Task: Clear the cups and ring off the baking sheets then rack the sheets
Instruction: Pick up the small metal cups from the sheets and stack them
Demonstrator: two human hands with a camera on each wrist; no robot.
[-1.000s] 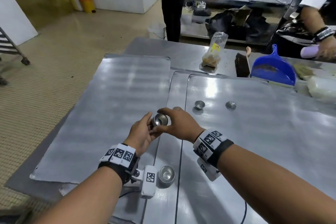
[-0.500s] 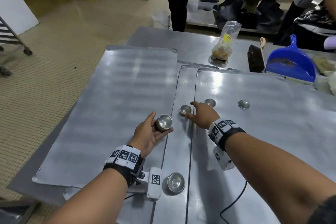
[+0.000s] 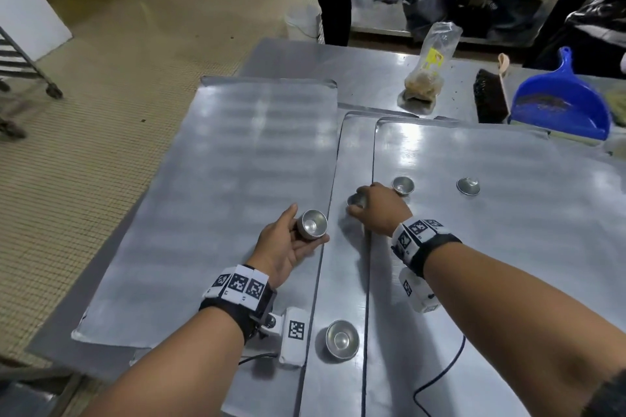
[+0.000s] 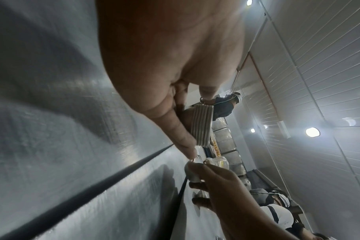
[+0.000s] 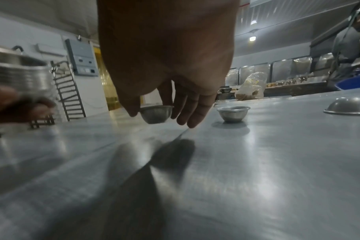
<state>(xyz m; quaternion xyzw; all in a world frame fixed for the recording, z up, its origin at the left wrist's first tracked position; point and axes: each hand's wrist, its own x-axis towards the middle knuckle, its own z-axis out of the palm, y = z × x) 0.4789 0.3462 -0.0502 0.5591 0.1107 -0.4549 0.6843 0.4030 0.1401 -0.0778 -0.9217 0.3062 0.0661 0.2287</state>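
My left hand (image 3: 305,232) holds a nested stack of small metal cups (image 3: 312,228) over the seam between the left baking sheet (image 3: 237,179) and the middle sheet (image 3: 352,264); the stack's ridged side (image 4: 201,125) shows in the left wrist view. My right hand (image 3: 357,202) pinches the rim of one small cup (image 5: 156,113) on the middle sheet. An upright cup (image 3: 403,185) and an upside-down cup (image 3: 468,186) sit on the right sheet (image 3: 508,264). A wider cup (image 3: 342,339) stands near my left wrist.
Behind the sheets on the steel table (image 3: 372,68) lie a plastic bag of food (image 3: 428,68), a brush (image 3: 489,98) and a blue dustpan (image 3: 562,101). A wheeled rack (image 3: 23,68) stands on the floor at far left. People stand beyond the table.
My right hand left the stack in my left hand, reached forward to a loose cup on the middle sheet and now pinches it. My left hand has stayed put with the stack.
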